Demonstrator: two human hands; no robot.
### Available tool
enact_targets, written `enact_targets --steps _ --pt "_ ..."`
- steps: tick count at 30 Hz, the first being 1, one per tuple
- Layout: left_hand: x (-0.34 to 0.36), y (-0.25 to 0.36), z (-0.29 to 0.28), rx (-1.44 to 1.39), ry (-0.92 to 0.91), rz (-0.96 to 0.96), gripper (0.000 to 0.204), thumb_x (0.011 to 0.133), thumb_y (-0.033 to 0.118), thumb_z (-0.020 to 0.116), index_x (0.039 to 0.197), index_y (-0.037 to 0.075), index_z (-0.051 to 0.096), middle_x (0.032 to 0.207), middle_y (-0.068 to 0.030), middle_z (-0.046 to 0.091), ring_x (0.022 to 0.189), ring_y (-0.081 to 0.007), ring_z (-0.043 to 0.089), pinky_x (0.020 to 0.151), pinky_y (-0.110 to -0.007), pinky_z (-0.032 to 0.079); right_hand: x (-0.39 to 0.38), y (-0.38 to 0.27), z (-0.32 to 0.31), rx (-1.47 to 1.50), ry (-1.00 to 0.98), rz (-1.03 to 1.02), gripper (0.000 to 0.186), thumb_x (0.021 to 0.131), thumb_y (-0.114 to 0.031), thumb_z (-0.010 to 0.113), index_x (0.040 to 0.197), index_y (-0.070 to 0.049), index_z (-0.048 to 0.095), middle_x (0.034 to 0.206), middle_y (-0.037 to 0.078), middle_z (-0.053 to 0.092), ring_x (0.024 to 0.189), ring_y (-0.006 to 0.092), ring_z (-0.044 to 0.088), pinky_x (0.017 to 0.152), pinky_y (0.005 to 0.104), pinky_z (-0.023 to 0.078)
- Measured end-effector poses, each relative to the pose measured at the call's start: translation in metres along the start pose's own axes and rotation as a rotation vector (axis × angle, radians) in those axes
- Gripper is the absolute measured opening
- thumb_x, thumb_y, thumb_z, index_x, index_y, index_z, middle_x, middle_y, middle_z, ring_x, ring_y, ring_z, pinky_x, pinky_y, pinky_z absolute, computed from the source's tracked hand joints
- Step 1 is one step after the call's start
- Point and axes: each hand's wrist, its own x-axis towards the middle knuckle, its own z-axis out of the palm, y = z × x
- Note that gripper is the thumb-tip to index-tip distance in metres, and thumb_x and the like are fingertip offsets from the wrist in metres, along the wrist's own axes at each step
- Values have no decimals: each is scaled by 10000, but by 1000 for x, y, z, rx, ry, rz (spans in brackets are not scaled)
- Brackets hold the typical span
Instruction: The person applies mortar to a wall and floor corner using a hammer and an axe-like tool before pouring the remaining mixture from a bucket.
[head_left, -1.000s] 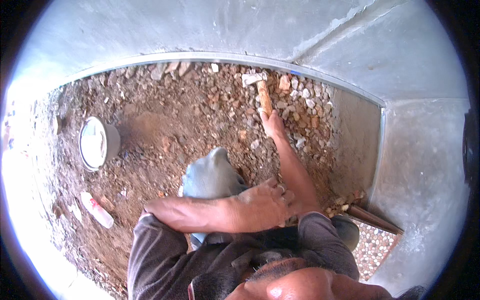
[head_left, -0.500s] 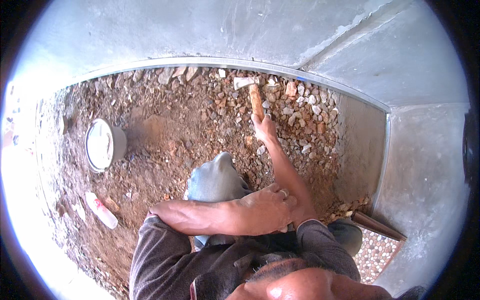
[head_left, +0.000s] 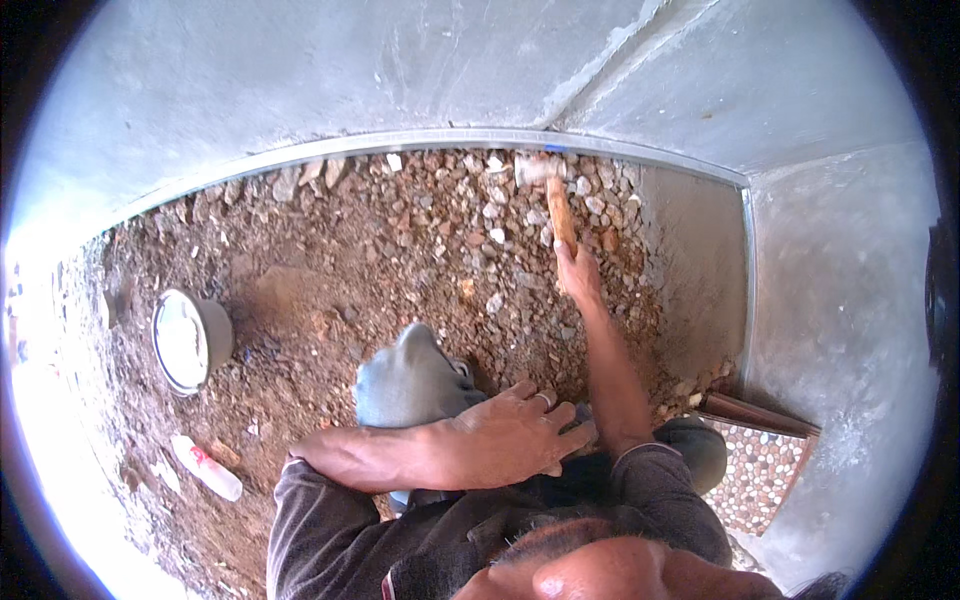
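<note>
Out ahead, my right hand (head_left: 578, 272) grips the wooden handle (head_left: 560, 215) of a hammer, whose blurred metal head (head_left: 540, 170) is over pale stones near the metal strip along the wall. Loose rubble and broken stones (head_left: 470, 250) cover the ground around it. My left forearm lies across my body above my bent knee (head_left: 405, 380) in pale blue trousers, and my left hand (head_left: 525, 435), with a ring on one finger, has its fingers spread and holds nothing that I can see.
A grey bucket (head_left: 210, 340) stands on the dirt at left, with a plastic bottle (head_left: 208, 468) below it. Grey walls (head_left: 830, 290) edge the top and right. At right lie a cement strip (head_left: 700, 270) and a framed pebble-patterned panel (head_left: 755, 470) by dark wood.
The hammer head has shifted rightward among the stones. My left hand has moved away from my right forearm and its fingers have spread. The view has shifted slightly.
</note>
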Motion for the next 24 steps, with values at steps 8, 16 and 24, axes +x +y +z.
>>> enact_targets --steps 8,16,24 --pt "10 -2 -2 29 83 17 548 796 401 550 1244 101 452 1053 -88 539 944 -243 562 863 -369 429 -5 16 2 359 544 -322 471 888 -365 471 1090 57 411 767 177 591 632 263 617 564 384 500" --pt "8 0 10 37 102 24 531 802 395 546 1241 112 456 1054 -89 529 966 -249 553 858 -364 428 -9 -3 -19 210 149 -56 544 874 -430 477 1090 69 477 782 194 593 692 302 606 616 385 476" --pt "18 1 5 14 39 4 507 796 352 583 1201 75 455 1020 -106 543 932 -262 572 901 -408 399 22 2 0 -24 -12 177 595 862 -489 452 1039 78 486 918 283 593 869 402 598 736 470 475"
